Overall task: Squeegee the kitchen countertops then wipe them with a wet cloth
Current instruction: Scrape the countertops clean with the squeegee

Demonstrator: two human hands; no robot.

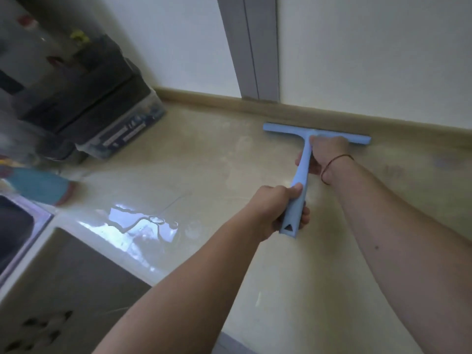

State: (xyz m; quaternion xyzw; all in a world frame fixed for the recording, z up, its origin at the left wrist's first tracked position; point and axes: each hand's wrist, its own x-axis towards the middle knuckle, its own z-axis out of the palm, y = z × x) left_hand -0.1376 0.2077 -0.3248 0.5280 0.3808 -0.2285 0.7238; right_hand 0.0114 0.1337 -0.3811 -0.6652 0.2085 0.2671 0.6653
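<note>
A light blue squeegee [302, 159] lies with its blade flat on the beige countertop [204, 159], close to the back ledge by the wall. My left hand [277, 210] grips the lower end of its handle. My right hand [327, 153] grips the handle's upper part, just below the blade, with a thin cord band round the wrist. A puddle of water [143, 223] glistens on the counter to the left of the hands. No cloth is visible.
A clear plastic box [122, 129] topped with dark stacked things stands at the back left. A blue and red item [43, 186] lies by the sink [15, 226] at the left edge. A grey vertical frame [252, 47] runs up the wall.
</note>
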